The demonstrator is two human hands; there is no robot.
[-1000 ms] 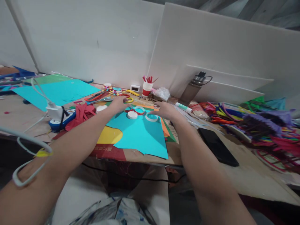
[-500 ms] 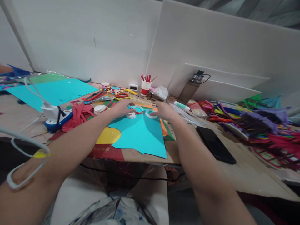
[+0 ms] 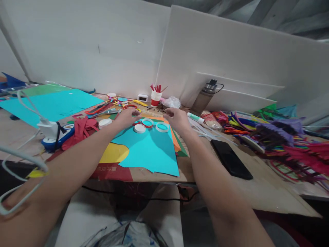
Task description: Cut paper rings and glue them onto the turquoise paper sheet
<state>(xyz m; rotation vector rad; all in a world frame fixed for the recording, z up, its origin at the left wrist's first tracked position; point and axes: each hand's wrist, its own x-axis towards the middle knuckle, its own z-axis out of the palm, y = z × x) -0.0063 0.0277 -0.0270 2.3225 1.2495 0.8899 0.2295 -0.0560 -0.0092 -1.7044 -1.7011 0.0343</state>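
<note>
My left hand (image 3: 128, 117) hovers at the left of a cluster of small round pieces, fingers loosely bent and apart, with nothing visible in it. On the right my right hand (image 3: 175, 117) is likewise open, just behind a white ring (image 3: 156, 127). Between the hands lie a red-and-white ring (image 3: 152, 125) and a white disc (image 3: 139, 128), with another round piece partly hidden by my left hand. All rest on a cut sheet of turquoise paper (image 3: 151, 154). Orange and green sheets show beneath its right edge.
A black phone (image 3: 231, 159) lies right of my right forearm. A bottle (image 3: 204, 99), a glue stick (image 3: 195, 117) and a paper cup of red sticks (image 3: 156, 97) stand or lie behind. Red strips (image 3: 83, 130) and a plug on a blue base (image 3: 58, 136) are left.
Both hands have drawn back from the round pieces, leaving the white ring and disc more exposed. The view has shifted slightly.
</note>
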